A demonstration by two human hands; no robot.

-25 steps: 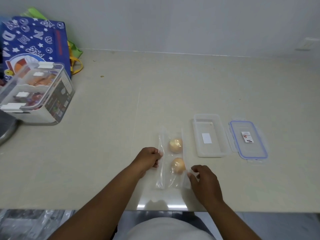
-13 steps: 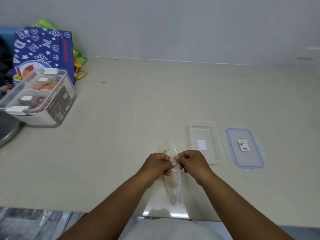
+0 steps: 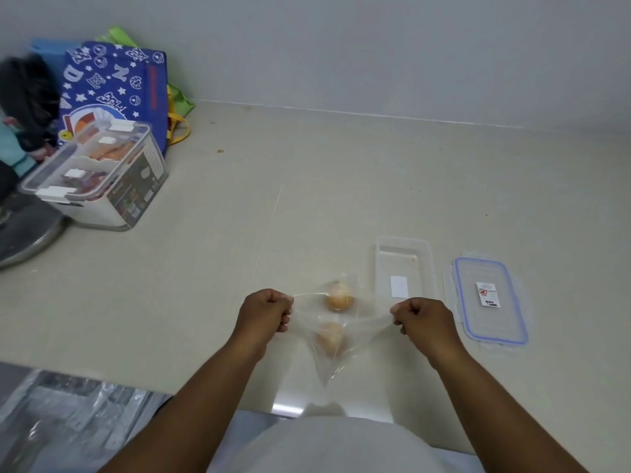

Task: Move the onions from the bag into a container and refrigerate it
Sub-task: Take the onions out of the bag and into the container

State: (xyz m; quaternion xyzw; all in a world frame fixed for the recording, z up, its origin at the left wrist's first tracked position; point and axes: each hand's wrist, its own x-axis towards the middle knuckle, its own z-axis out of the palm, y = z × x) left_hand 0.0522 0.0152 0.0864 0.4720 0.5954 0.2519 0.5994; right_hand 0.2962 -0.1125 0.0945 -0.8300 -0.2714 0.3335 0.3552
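Two tan onions (image 3: 333,319), seemingly peeled, in clear bag (image 3: 341,356); both fists' grip (image 3: 264,314) (image 3: 423,320) stretching it.

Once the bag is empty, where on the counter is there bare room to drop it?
Bare counter runs between the far wall and the hands, and left of the left hand toward the lidded box. The right is crowded: open container and lid side by side. The far-left corner holds the blue bag.
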